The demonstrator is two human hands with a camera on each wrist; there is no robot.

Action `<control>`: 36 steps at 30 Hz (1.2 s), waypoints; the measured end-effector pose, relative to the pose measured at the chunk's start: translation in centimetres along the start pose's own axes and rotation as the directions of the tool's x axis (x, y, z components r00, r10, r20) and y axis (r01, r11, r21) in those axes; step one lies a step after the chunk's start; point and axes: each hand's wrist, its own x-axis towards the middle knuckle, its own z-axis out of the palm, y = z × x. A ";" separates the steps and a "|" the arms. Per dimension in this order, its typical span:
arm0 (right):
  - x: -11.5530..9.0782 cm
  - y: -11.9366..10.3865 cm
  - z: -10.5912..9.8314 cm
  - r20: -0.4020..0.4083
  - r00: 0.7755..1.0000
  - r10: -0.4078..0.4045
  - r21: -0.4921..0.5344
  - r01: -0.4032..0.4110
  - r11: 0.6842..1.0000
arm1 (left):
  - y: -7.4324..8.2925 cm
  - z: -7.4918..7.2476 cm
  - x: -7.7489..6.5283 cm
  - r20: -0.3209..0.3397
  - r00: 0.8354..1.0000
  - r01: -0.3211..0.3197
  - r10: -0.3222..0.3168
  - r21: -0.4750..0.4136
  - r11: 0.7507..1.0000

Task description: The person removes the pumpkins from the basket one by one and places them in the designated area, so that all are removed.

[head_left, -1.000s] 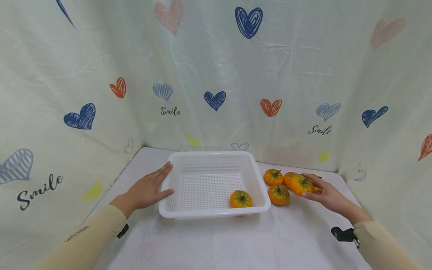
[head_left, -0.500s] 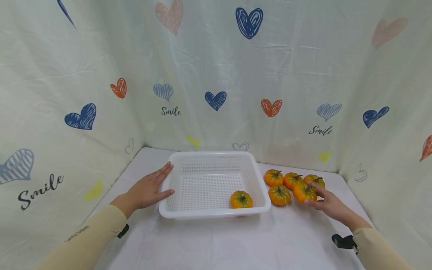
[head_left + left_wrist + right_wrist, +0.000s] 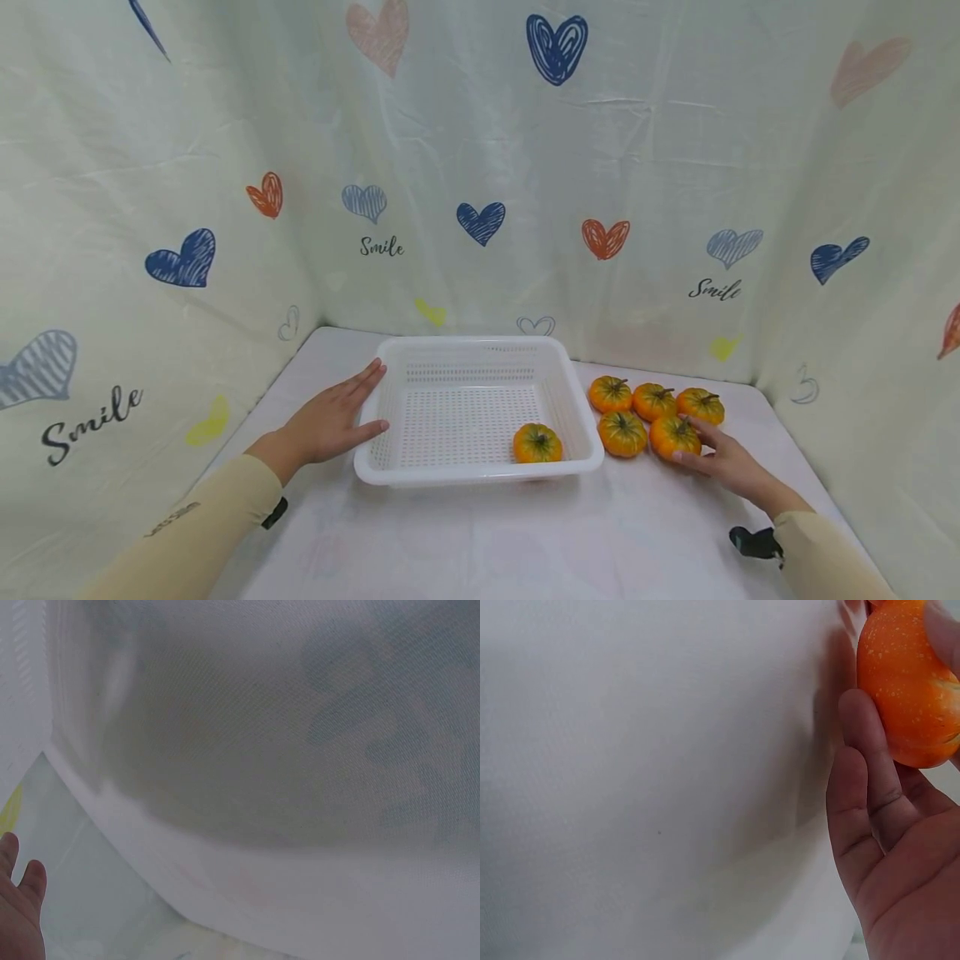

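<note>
My left hand (image 3: 330, 425) rests on the left rim of a white perforated plastic basket (image 3: 480, 476), thumb and fingers spread. One small orange pumpkin (image 3: 537, 443) sits inside, in the basket's front right corner. To the right of the basket, my right hand (image 3: 727, 467) holds another small pumpkin (image 3: 674, 438) between thumb and fingers, low at the table. The right wrist view shows this orange pumpkin (image 3: 907, 682) close up, with the thumb on one side and fingers on the other. Part of my left hand (image 3: 19, 907) shows at the edge of the left wrist view.
Several more pumpkins lie grouped by the held one: a back left pumpkin (image 3: 609, 393), a front left pumpkin (image 3: 622, 433), a back middle pumpkin (image 3: 653, 401) and a back right pumpkin (image 3: 701, 405). A heart-printed curtain (image 3: 480, 283) encloses the white-covered table (image 3: 480, 542).
My right hand has brought its pumpkin toward me and down, from over the back row to a spot in front of it. The left hand and the basket stay put.
</note>
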 end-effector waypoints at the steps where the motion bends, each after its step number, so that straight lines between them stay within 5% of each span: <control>1: 0.0 0.1 0.1 0.000 1.000 0.003 0.003 -0.003 1.000 | 0.0 0.1 0.0 -0.001 1.000 0.000 0.000 0.000 1.000; 19: 0.7 0.6 0.8 0.000 1.000 -0.004 -0.016 0.004 1.000 | -0.3 0.4 -0.1 -0.080 0.994 -0.069 0.070 0.008 0.998; 36: 0.8 0.6 0.7 0.011 1.000 0.009 -0.003 -0.009 1.000 | -0.1 -0.1 -0.2 -0.044 0.997 -0.061 0.060 -0.013 0.998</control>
